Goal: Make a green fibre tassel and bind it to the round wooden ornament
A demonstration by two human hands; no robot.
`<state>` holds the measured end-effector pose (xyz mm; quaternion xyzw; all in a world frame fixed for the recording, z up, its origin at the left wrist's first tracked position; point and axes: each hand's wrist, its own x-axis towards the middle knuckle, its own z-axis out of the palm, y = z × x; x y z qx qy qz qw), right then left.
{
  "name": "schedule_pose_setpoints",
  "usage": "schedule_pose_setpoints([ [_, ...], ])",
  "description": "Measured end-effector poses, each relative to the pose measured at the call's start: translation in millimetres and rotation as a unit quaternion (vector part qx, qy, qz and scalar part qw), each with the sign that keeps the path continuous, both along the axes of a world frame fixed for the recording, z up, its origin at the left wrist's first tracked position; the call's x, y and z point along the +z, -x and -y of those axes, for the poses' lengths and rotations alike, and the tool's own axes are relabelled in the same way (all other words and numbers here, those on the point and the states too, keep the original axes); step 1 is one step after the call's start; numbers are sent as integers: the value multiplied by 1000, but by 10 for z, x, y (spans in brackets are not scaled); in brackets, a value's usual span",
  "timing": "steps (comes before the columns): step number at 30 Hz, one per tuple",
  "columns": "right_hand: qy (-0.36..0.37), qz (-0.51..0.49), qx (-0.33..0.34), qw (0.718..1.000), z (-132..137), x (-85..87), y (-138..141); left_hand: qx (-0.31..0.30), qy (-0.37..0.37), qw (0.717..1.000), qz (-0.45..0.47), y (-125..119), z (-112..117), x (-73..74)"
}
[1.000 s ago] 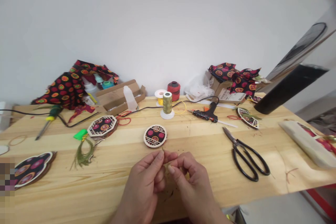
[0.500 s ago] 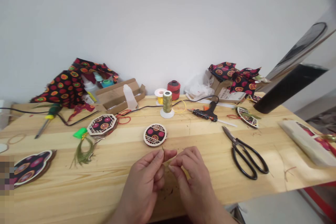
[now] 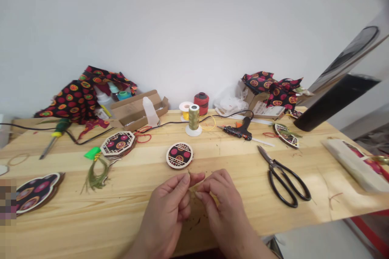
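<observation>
L hand [image 3: 166, 209]: grip pinched on thin olive thread [image 3: 189, 173], end poking up by thumb; near side, ctr.
R hand [image 3: 225, 210]: thumb + fingertips close tog., just right of L hand; can't tell if grip has thread too.
Round pendant [image 3: 179, 156]: flat on worktop [image 3: 103, 226], just far of hands.
Olive spool [image 3: 193, 119]: upright, farther back.
Scissors [image 3: 284, 180]: right of R hand, tips pointing far.

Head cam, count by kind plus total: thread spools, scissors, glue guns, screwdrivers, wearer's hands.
Thread spools: 3 (olive spool, yellow spool, red spool)
Scissors: 1
Glue gun: 1
Screwdriver: 1
Hands: 2 (left hand, right hand)
Total: 8
</observation>
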<state>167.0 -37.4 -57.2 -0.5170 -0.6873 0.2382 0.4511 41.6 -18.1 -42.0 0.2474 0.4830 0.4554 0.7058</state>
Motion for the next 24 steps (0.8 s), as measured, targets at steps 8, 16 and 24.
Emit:
schedule_pose_setpoints([
  [8, -3, 44, 13, 999, -14, 16, -19, 1, 8, 1000, -2, -16, -22, 22],
  [16, 8, 67, 26, 997, 1, 60, -46, 2, 8, 1000, -4, -19, -27, 7],
  [24, 8, 64, 28, 998, -19, 61, -51, -3, 16, 1000, 2, -23, -4, -12],
])
